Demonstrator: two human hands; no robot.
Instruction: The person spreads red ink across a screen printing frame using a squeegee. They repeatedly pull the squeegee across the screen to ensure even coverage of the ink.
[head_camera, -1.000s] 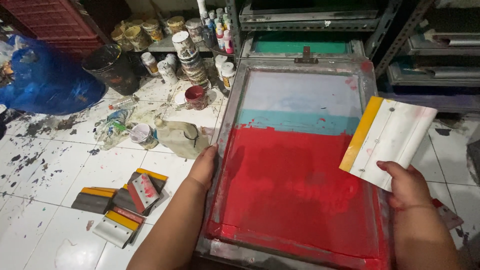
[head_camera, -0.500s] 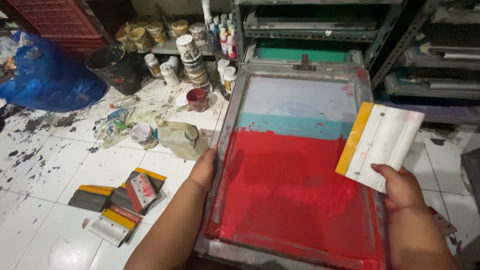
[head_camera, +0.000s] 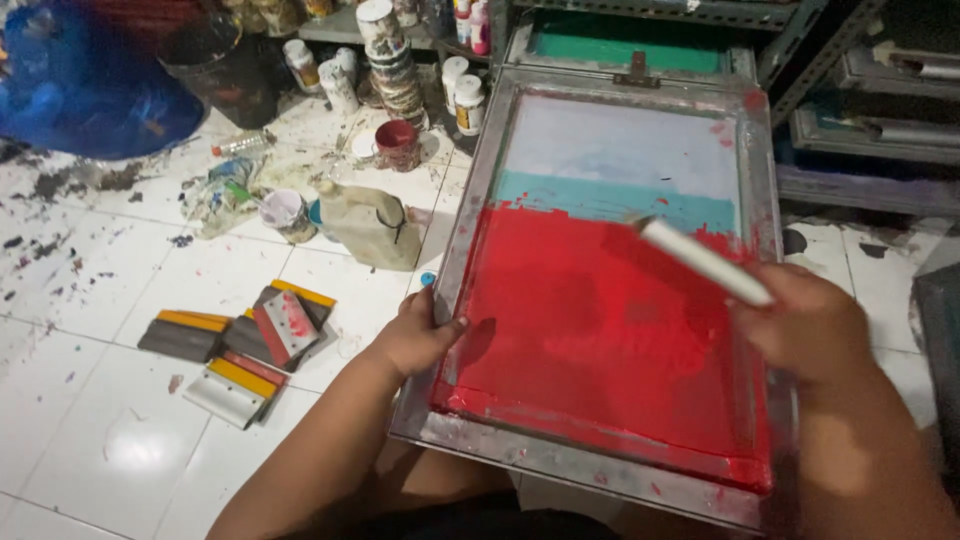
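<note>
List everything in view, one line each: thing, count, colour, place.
Screen frame: one, metal, red ink over most of its mesh, centre.
Squeegee: one, white, over the screen, in the right hand.
Spare squeegees: several, yellow, grey and red, floor at left.
Jug: one, beige, beside the frame.
Cup: one, red, floor behind the jug.
Jars: several, mostly white, top centre.
Bag: one, blue, top left.
Bucket: one, dark, top left.
Left hand: grips the frame's left edge.
Right hand: holds the squeegee.

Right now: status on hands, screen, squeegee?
Left hand grips screen frame at its left edge. Right hand holds white squeegee above the red ink. Nothing blocking the mesh.
</note>
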